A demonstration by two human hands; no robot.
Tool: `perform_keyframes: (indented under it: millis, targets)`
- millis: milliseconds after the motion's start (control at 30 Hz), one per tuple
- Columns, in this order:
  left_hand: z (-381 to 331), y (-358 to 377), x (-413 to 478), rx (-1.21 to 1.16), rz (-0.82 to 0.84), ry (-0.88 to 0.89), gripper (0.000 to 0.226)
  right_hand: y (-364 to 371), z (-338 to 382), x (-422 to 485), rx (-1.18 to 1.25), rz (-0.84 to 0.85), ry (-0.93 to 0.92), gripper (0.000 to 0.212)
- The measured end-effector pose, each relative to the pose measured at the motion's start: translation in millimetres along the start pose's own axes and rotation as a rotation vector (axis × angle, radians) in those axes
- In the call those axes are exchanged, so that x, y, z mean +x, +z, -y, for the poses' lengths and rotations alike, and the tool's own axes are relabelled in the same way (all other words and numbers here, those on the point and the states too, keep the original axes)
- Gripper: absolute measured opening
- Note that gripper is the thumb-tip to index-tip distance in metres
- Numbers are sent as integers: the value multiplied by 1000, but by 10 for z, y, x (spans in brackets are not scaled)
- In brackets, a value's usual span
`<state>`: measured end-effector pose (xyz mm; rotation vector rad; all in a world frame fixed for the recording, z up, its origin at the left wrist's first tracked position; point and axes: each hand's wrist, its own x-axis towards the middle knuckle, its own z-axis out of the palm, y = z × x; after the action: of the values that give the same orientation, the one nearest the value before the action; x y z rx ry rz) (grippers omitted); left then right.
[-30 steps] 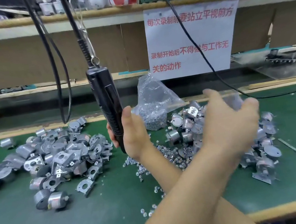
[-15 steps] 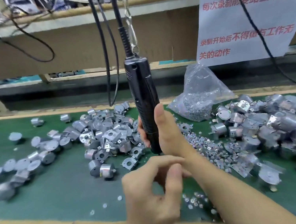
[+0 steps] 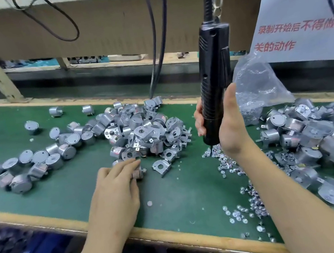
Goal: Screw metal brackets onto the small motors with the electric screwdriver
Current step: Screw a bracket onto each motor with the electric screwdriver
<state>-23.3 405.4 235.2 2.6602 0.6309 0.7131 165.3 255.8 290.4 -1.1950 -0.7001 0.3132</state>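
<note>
— What has changed for us?
— Our left hand (image 3: 116,188) has dropped from beside the electric screwdriver (image 3: 214,89) to a motor (image 3: 138,172) at frame centre. Its fingers lie over it, but we cannot tell if they grip. We judge we're fetching the next piece.
— Our right hand (image 3: 227,121)?
— Wrapped round the screwdriver, centre right.
— Containers?
— One plastic bag (image 3: 259,84), upper right, holds screws. Loose screws (image 3: 230,163) lie beside it.

Left grip (image 3: 116,188) lies low, fingers curled forward; right grip (image 3: 229,125) stands upright, clenched.
</note>
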Motion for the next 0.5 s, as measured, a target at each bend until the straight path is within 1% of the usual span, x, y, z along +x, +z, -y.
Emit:
perform_keyframes:
  millis: [167,233,333,433,500]
  targets:
    - [-47,-73,5,2,39,-59,23,0,-54,16,8,-20,-18,75]
    - [-67,-96,9,-1,59,-80,20,15,-81,16,7,-38,-29,74]
    - [-76,-110,5,13,72,-91,25,42,-119,8,14,-42,-30,73]
    - [-68,-71,-27,67,88,-70,40,63,-151,-4,12,-20,-22,72]
    - [-50,-28,-47,76,73,-46,42,78,-171,-6,4,-23,-31,71]
